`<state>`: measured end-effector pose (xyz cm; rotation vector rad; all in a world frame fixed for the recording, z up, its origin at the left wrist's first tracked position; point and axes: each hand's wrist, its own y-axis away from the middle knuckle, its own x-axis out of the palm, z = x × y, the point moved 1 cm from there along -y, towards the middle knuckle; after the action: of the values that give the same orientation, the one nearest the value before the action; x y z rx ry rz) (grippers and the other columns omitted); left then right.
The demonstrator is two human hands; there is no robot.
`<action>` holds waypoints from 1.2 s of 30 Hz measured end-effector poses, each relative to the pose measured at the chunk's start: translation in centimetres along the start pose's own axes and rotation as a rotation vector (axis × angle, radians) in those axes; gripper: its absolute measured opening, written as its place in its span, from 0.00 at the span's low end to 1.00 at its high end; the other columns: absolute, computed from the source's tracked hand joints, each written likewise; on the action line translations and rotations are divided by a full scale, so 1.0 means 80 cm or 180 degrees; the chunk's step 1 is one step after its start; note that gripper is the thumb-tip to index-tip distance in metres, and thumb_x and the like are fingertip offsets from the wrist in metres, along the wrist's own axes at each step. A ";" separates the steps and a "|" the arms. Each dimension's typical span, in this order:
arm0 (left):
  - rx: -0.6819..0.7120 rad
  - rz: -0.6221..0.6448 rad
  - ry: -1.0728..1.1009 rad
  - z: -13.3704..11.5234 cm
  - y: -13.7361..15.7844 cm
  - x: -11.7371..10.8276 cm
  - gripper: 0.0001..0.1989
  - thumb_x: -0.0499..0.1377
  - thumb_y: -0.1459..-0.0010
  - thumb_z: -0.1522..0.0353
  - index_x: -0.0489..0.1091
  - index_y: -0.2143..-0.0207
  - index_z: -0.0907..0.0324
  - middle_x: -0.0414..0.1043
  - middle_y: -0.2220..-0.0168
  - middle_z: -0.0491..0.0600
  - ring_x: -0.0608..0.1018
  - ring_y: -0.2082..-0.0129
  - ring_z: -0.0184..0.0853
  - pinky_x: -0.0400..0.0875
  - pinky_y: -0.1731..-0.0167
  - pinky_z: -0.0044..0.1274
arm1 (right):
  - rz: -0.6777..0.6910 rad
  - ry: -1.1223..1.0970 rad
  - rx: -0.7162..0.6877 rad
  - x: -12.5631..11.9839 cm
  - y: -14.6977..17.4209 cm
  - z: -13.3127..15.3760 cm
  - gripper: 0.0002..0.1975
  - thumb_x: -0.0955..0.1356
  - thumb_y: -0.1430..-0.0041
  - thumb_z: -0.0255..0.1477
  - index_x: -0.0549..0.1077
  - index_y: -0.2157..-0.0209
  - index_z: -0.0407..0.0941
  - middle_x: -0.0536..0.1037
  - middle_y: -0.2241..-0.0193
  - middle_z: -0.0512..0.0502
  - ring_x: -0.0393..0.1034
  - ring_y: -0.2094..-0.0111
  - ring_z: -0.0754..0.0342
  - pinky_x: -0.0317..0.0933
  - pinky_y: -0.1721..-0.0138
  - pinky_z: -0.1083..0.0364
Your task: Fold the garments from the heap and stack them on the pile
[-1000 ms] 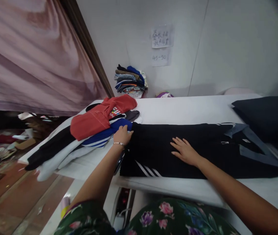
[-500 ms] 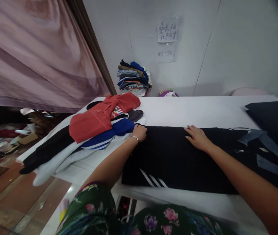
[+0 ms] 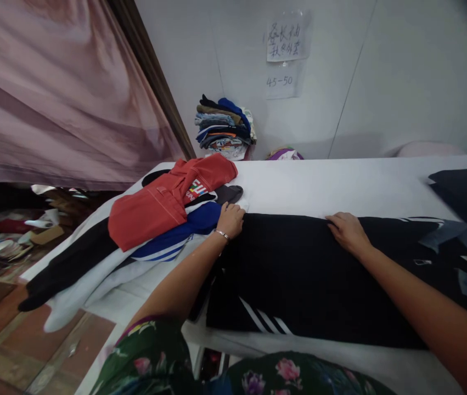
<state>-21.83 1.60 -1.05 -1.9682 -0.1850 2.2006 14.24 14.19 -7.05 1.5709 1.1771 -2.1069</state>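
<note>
Right hand (image 3: 347,231), in the head view, is at the far long edge of the black garment (image 3: 294,269), its fingers drawn together and bent at the border. Whether they pinch the cloth cannot be told. One second ago this hand lay flat with spread fingers on the middle of the garment; half a second ago it was already near the far edge.

The left hand (image 3: 232,220), with a bracelet (image 3: 222,235) at its wrist, is at the far left corner of the garment, fingers curled down over it; its grip is hidden too. It has moved from partway down the left end to this corner since the first frame.

The garment lies folded long and flat along the near side of the white table (image 3: 299,186), white stripes (image 3: 252,315) at its near left corner, grey trim (image 3: 447,233) toward its right end. Just beside the left hand lies a blue garment (image 3: 204,218), partly under a red one (image 3: 146,216); these remain heaped at the table's left.
</note>
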 end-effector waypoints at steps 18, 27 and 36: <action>-0.0152 -0.0458 0.1012 0.010 0.052 -0.040 0.08 0.53 0.42 0.72 0.71 0.63 0.57 0.71 0.63 0.49 0.73 0.60 0.34 0.68 0.59 0.25 | 0.0258 -0.0410 -0.0014 -0.012 0.019 -0.018 0.15 0.57 0.39 0.33 0.73 0.60 0.47 0.78 0.63 0.45 0.72 0.60 0.49 0.51 0.43 0.42; -0.1039 0.0484 0.0432 0.024 -0.018 -0.001 0.18 0.57 0.45 0.67 0.69 0.51 0.60 0.69 0.52 0.55 0.71 0.50 0.43 0.67 0.53 0.30 | 0.0637 0.0203 0.0445 -0.005 0.002 -0.030 0.22 0.58 0.41 0.35 0.67 0.47 0.47 0.69 0.46 0.40 0.59 0.43 0.40 0.48 0.45 0.36; -0.1305 -0.0422 0.1265 0.007 0.056 -0.036 0.17 0.57 0.43 0.65 0.68 0.51 0.60 0.73 0.57 0.50 0.75 0.62 0.35 0.70 0.59 0.25 | 0.1160 -0.0317 0.0429 -0.009 0.060 0.012 0.25 0.53 0.36 0.43 0.65 0.44 0.49 0.60 0.39 0.44 0.48 0.37 0.44 0.45 0.40 0.38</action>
<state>-22.35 -3.41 0.87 -2.4713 -0.7305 1.7463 16.87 10.23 -8.45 1.5747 0.6676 -2.0250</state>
